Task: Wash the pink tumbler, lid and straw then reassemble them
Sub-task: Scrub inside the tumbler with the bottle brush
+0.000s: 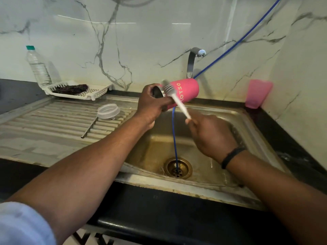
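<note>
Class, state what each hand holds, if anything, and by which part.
Left hand grips the pink tumbler at its open rim end. Right hand grips the brush by its handle's lower end.

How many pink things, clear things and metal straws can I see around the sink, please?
Pink: 2, the pink tumbler and the pink cup
Clear: 2, the lid and the plastic bottle
Metal straw: 1
Total: 5
</note>
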